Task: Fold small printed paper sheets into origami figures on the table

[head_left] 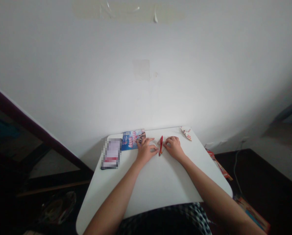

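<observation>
A narrow red folded piece of paper (pixel 161 146) stands up from the white table between my two hands, with a pale part showing on its left side. At its left edge, my left hand (pixel 145 150) pinches low with thumb and finger while another finger stretches out above. Close against the other side is my right hand (pixel 174 147), its fingers curled and its fingertips together at the paper. The exact grip points are small and partly hidden. Beneath the left fingertips lies the edge of a blue printed leaflet (pixel 130 141).
A phone (pixel 112 153) with a blurred-out screen lies at the table's left edge. Near the back right corner sits a white and red folded paper (pixel 186 133). The white table (pixel 158 189) meets the wall (pixel 146 98). Printed papers (pixel 219 164) and a cable (pixel 236 166) are beyond its right side.
</observation>
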A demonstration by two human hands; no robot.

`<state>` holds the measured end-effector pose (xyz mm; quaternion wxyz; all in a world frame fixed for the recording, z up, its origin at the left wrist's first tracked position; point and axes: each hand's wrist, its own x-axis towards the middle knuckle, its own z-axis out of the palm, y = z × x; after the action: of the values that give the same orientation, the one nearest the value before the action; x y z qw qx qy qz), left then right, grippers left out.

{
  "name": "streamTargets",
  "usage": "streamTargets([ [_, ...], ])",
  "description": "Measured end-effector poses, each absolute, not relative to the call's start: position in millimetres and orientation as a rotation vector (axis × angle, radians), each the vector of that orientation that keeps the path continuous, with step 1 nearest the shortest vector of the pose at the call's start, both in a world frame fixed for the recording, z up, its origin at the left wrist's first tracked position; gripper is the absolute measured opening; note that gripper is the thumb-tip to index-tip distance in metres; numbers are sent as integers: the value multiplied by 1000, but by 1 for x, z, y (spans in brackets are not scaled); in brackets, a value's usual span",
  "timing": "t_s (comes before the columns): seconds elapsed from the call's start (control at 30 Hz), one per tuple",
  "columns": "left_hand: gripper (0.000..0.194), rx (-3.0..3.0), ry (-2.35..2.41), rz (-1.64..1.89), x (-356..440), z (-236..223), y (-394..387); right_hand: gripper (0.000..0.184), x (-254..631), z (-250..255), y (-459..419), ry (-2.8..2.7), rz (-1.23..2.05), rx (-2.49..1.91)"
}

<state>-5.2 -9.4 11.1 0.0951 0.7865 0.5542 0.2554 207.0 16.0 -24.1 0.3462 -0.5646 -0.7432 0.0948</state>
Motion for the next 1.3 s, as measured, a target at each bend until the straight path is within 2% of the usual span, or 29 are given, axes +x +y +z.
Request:
streamTargets([
  [0.33,12,2369,1655,648,-9,19,-14,6,207,-23,15,-1947,220,-1485],
  [0.83,46,2357,1592,487,-15,19,-14,6,207,-24,16,-1941,233,-1478],
  [0.97,43,2344,1553,516,-17,15,-10,7,208,-24,16,-1956,221,-1474],
  [1.17,15,2305,1554,641,-18,10,-4,5,210,-26,19,-1962,202,-1455],
  [1.3,19,2321,1567,676,-13,9,-3,4,209,-26,19,-1956,207,-1453],
])
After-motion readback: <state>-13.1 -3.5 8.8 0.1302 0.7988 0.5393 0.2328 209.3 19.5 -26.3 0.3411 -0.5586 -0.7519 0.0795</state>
